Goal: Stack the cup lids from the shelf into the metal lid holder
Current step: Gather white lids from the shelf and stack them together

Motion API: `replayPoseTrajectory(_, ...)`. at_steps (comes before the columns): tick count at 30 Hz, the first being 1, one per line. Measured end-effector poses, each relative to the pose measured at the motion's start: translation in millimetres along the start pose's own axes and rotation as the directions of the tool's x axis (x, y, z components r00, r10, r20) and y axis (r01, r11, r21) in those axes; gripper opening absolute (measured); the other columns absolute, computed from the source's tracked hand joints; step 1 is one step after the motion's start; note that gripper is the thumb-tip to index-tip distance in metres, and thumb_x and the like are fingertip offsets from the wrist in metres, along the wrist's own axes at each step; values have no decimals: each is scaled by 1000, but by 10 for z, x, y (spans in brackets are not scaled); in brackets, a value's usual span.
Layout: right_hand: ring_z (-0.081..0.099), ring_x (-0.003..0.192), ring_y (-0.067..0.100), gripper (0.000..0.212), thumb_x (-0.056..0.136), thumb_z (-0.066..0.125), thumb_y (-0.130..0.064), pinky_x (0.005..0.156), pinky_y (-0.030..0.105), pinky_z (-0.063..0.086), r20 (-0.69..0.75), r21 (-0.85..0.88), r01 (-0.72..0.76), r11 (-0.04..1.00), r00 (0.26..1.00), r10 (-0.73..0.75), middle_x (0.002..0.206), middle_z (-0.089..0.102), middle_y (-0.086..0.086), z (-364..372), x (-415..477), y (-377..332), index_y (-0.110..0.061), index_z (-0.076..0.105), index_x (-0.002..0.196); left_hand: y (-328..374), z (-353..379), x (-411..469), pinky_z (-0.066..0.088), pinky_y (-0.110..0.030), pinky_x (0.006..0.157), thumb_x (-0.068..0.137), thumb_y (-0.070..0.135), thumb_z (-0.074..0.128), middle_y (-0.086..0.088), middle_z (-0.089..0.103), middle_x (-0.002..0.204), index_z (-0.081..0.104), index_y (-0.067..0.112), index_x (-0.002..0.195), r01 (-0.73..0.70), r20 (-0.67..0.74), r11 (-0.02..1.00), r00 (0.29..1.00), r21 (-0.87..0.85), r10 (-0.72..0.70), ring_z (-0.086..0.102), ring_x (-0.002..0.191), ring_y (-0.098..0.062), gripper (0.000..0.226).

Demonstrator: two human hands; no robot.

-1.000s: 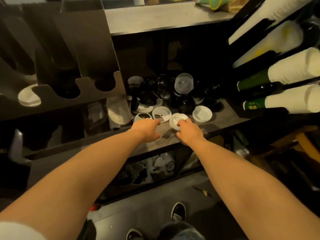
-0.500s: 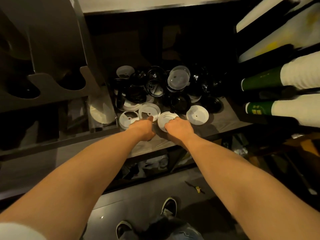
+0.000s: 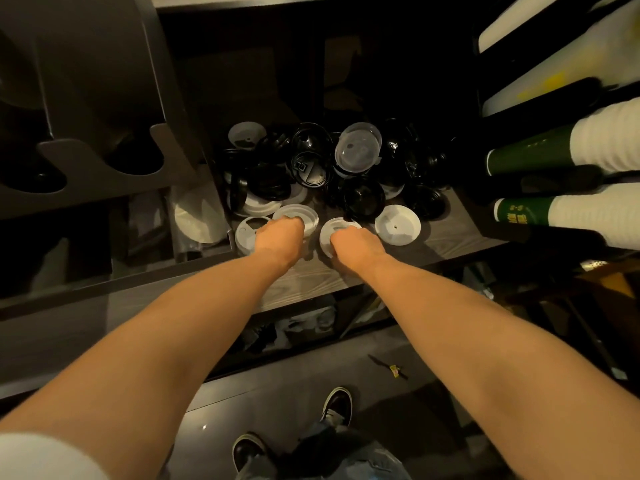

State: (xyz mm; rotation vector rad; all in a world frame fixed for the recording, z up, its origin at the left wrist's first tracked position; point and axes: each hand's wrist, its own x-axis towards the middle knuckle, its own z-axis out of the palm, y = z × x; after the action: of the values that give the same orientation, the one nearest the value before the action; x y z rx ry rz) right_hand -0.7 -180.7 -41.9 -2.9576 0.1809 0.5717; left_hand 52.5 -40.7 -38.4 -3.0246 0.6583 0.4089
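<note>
Reaching forward and down, both bare forearms stretch nearly straight to the front edge of the shelf (image 3: 460, 237). The left hand (image 3: 282, 237) is palm down with knuckles raised and fingers bent over the near rim of the middle white lid (image 3: 298, 212). Its fingertips are hidden, so I cannot tell whether it grips or merely rests there; its wrist covers part of the slotted white lid (image 3: 245, 234) beside it. The right hand (image 3: 356, 242) is also knuckles up, its fingers and thumb curled over the near white lid (image 3: 341, 225), holding it against the shelf. A flat white lid (image 3: 397, 225) lies just to the right, apart from the hand. Black lids (image 3: 363, 197) are heaped behind. The metal lid holder (image 3: 104, 150) stands at the shelf's left end.
</note>
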Motion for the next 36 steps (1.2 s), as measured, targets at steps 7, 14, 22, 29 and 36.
replayPoseTrajectory(7, 65, 97, 30, 24, 91, 67, -33, 79, 34, 50, 15, 226, -24, 974, 1000, 21, 105, 68, 8, -165, 51, -23, -19, 74, 109, -85, -280, -30, 38, -39, 64, 95, 13, 52, -12, 58, 91, 56, 7, 98, -8, -179, 993, 984, -118, -13, 57, 82, -35, 8)
replayPoseTrajectory(14, 67, 92, 30, 20, 88, 70, -22, 81, 35, 55, -31, 365, -58, 929, 997, 74, 101, 70, 12, -328, 55, -225, -9, 72, 103, -285, -410, -135, 46, -39, 68, 91, 24, 57, -6, 61, 90, 57, 12, 100, 20, -198, 940, 976, -341, -93, 54, 80, -28, 16)
replayPoseTrajectory(22, 62, 96, 32, 25, 91, 65, -31, 76, 37, 51, -170, 330, -68, 942, 977, 130, 103, 65, 11, -422, 6, -401, -12, 61, 107, -483, -445, -189, 54, -39, 70, 87, 33, 63, 2, 65, 83, 58, 20, 94, 57, -160, 828, 971, -558, -175, 63, 80, -22, 16)
replayPoseTrajectory(29, 61, 91, 33, 46, 93, 53, -17, 74, 43, 50, -286, 455, 35, 890, 952, 109, 101, 64, 9, -568, -136, -477, -26, 40, 136, -542, -619, -400, 53, -46, 73, 93, 43, 49, -5, 62, 87, 51, 15, 93, 12, -158, 787, 978, -617, -139, 60, 80, -27, 28)
replayPoseTrajectory(36, 47, 63, 21, 30, 91, 48, -20, 59, 36, 42, -329, 634, 25, 773, 913, 241, 66, 54, 3, -809, -463, -743, -18, 61, 64, -763, -875, -756, 48, -40, 72, 95, 39, 44, -6, 59, 87, 53, 15, 90, -15, -133, 804, 988, -595, -79, 57, 80, -25, 27)
